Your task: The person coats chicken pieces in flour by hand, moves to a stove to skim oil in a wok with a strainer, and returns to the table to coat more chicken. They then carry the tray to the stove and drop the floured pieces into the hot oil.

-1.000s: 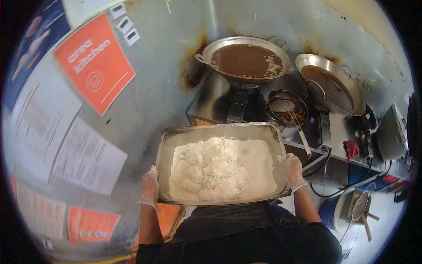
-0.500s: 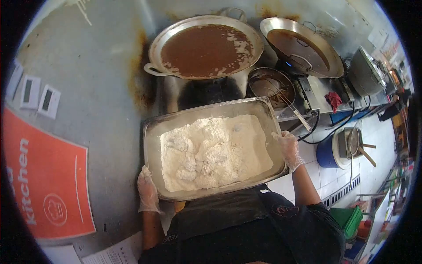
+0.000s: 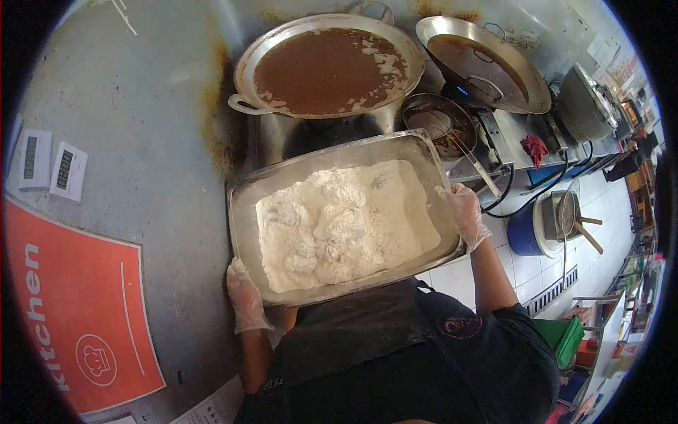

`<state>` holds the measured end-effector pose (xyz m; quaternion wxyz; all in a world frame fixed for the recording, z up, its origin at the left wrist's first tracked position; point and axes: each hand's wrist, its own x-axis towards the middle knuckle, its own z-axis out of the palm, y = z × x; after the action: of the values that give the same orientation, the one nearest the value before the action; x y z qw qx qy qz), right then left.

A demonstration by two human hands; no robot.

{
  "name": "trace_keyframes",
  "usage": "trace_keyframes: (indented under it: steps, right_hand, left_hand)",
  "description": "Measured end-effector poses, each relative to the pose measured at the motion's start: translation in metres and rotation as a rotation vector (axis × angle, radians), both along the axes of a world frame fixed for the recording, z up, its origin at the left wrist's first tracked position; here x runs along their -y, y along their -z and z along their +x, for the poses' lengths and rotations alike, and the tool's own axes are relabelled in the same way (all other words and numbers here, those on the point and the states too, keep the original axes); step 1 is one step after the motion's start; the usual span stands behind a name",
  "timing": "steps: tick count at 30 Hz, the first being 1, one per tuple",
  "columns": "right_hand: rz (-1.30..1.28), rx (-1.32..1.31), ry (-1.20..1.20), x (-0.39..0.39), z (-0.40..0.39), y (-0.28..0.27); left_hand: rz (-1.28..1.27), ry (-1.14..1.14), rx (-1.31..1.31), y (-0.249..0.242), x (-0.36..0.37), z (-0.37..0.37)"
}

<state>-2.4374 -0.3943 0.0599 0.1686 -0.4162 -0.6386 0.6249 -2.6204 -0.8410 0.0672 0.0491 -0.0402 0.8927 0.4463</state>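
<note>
Between my two hands is a deep rectangular metal pan [image 3: 244,212], held up in front of my apron. Pale flour [image 3: 413,212] fills much of it, with several flour-coated lumps [image 3: 346,226] heaped in the middle. My left hand [image 3: 247,300], in a clear plastic glove, grips the pan's near left corner. Gloved the same way, my right hand [image 3: 466,215] is closed on its right end wall. The fingers under the rim are partly hidden. Just beyond the pan's far edge sits a large wok [image 3: 244,78] of brown, frothy oil.
A second wok [image 3: 537,99] of dark oil stands at the back right. Nearer is a pot [image 3: 417,106] with a wire strainer [image 3: 480,169]. A red cloth [image 3: 534,150] lies on the counter. On the floor at right stands a blue bucket [image 3: 522,237]. Two timers [image 3: 68,169] hang on the left wall.
The pan has tilted slightly, its right end swinging away from me. Both hands keep their hold on it. The camera view has shifted a little.
</note>
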Motion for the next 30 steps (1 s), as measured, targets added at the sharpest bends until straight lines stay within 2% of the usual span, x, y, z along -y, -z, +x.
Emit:
trace_keyframes:
  steps: [3, 10, 12, 14, 15, 17, 19, 20, 22, 23, 25, 26, 27, 29, 30]
  right_hand:
    - [-0.120, -0.162, 0.042, 0.006, 0.005, 0.008]
    - [-0.161, -0.222, 0.042, 0.020, 0.023, 0.008]
    - [-0.113, -0.128, 0.084, 0.026, 0.026, 0.002]
    - [-0.072, -0.140, 0.073, 0.032, 0.033, -0.001]
    - [-0.039, -0.142, 0.064, 0.031, 0.026, -0.003]
    - [0.017, -0.106, 0.034, 0.042, 0.029, -0.012]
    - [0.058, -0.064, 0.012, 0.039, 0.015, -0.013]
    - [0.265, 0.136, -0.049, 0.032, 0.006, -0.015]
    - [0.704, 0.471, -0.179, 0.035, 0.042, -0.017]
    - [0.709, 0.475, -0.185, 0.036, 0.052, -0.027]
    - [0.901, 0.580, -0.493, 0.028, 0.029, -0.040]
    - [1.085, 0.514, -0.547, 0.014, 0.034, -0.026]
    - [1.080, 0.525, -0.548, 0.002, 0.038, -0.015]
    - [1.317, 0.351, -0.438, -0.005, 0.037, -0.018]
    - [1.407, 0.350, -0.413, -0.004, 0.034, -0.022]
  left_hand:
    - [-0.026, 0.031, -0.006, -0.005, 0.000, 0.001]
    - [-0.167, 0.042, -0.074, 0.009, 0.004, -0.010]
    - [-0.218, 0.046, -0.107, -0.002, 0.001, -0.011]
    - [-0.347, 0.169, -0.064, -0.023, -0.004, -0.004]
    - [-0.351, 0.160, -0.063, -0.022, -0.005, -0.011]
    - [-0.558, 0.173, -0.204, -0.005, 0.004, -0.009]
    - [-0.583, 0.186, -0.237, -0.002, 0.005, -0.018]
    - [-0.601, 0.205, -0.279, -0.004, 0.003, -0.025]
    - [-0.583, 0.187, -0.234, 0.001, 0.008, 0.015]
    - [-0.571, 0.181, -0.199, -0.003, 0.007, 0.024]
    - [-0.559, 0.199, -0.188, 0.001, 0.009, -0.009]
    - [-0.555, 0.227, -0.185, 0.000, 0.011, -0.012]
    - [-0.554, 0.235, -0.176, -0.001, 0.012, -0.011]
    - [-0.616, 0.250, -0.202, -0.004, 0.013, -0.001]
    - [-0.615, 0.259, -0.200, -0.008, 0.011, -0.001]
